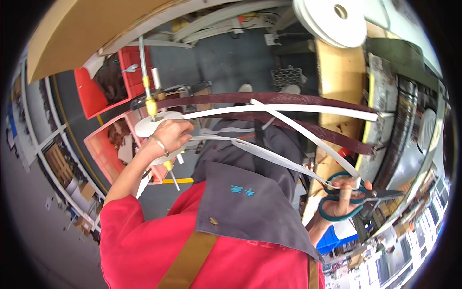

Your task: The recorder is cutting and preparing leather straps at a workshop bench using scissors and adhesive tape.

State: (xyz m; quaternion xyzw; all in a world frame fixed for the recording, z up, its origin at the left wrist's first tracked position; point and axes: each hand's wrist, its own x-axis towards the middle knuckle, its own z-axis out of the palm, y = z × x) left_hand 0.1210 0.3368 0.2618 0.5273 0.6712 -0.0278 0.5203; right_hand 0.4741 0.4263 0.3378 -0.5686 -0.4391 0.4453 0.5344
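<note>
My left hand [172, 137] is closed at the edge of a white roll of strip [147, 127], its fingers curled round a pale strip [269, 156]; the fingertips are partly hidden. That strip stretches across to my right hand [342, 198]. There I hold scissors [347, 208] with teal handles, one finger through a loop and dark blades pointing outward right. The end of a white strip [313, 137] is also pinched in this hand. Another white strip [288, 109] runs from the roll toward the right, crossing over dark maroon bands [226, 99].
A metal rod [143, 62] with yellow fittings passes through the roll. Red crates [91, 91] with brown pieces stand on the left. A wooden board [339, 72], a large white reel [353, 21] and a black wrapped cylinder [397, 130] are on the right.
</note>
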